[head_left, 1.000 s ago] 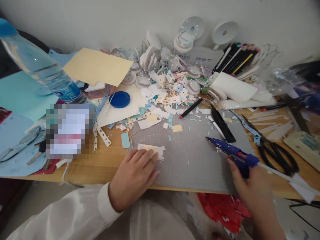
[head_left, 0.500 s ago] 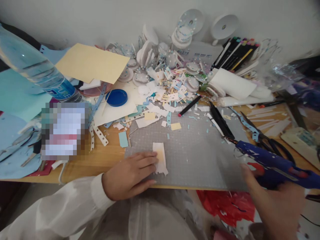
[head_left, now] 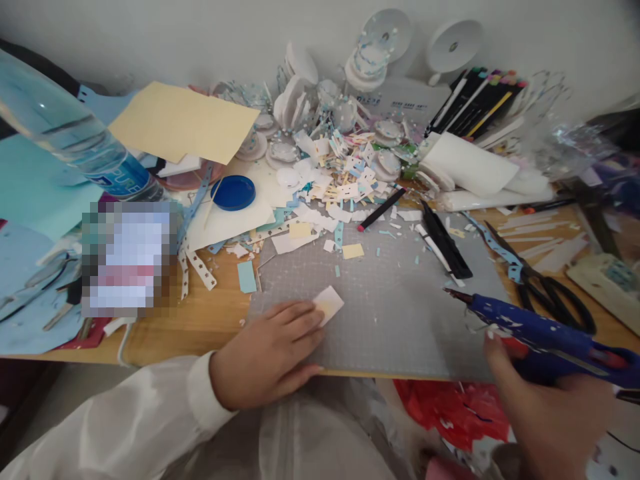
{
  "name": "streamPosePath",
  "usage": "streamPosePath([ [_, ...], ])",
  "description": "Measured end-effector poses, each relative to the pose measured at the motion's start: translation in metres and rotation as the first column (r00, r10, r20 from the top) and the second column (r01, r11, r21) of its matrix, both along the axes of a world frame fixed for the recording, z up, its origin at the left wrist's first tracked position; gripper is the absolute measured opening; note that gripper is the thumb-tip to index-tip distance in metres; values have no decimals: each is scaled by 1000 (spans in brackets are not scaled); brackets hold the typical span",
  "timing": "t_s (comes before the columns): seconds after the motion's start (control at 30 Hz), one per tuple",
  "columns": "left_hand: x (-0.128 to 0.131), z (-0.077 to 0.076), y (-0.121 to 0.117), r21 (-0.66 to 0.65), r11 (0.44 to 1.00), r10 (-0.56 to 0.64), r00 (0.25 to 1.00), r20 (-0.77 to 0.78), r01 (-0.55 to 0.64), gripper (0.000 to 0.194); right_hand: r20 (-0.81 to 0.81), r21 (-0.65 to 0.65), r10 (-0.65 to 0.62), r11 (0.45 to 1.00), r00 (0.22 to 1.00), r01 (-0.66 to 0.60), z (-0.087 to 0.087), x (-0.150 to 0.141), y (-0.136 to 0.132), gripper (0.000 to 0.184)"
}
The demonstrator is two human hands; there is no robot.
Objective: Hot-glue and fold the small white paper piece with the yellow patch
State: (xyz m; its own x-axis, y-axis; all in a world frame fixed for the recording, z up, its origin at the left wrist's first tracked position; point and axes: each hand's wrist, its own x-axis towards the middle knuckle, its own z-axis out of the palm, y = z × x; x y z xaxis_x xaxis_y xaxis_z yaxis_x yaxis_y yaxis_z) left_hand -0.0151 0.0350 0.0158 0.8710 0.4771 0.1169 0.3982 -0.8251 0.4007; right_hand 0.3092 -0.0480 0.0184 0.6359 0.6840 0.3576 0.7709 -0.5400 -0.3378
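My left hand (head_left: 277,347) lies low on the grey cutting mat (head_left: 380,317). Its fingers are flat over a small white paper piece (head_left: 329,303) with a yellowish patch, and the thumb rests apart near the mat's front edge. Only the paper's upper end shows; the lower part is under my fingers. At the right, my right hand (head_left: 553,407) is closed round a blue hot glue gun (head_left: 535,327), its dark nozzle pointing left above the mat. Blur softens this hand, and its fingers are partly behind the gun.
A pile of paper scraps (head_left: 345,167) covers the back of the mat. A black utility knife (head_left: 445,240) and scissors (head_left: 555,300) lie near the glue gun. Leftward are a blue lid (head_left: 233,193), a blurred-out phone (head_left: 130,260) and a water bottle (head_left: 90,133).
The white paper piece has turned clockwise, its top end now leaning right, and my left fingers cover more of it. The glue gun's nozzle has shifted slightly left and down.
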Motion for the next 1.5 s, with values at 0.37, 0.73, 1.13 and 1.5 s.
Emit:
streamPosePath([
  [0.37,-3,9,-12,210,962,154,981,116,-175,27,138,-74,195,980,971,-187,-9,-8,0,27],
  [0.73,-3,-21,-25,136,960,249,968,-21,-244,56,189,-92,490,872,851,-482,-7,-38,26,21],
  [1.13,-5,-23,-12,134,970,208,978,-23,-203,55,58,-122,739,673,671,-730,-9,-58,48,18],
  [1.5,-4,-22,-10,96,965,239,970,43,-242,48,-70,-181,764,622,641,-761,-10,-63,56,13],
])
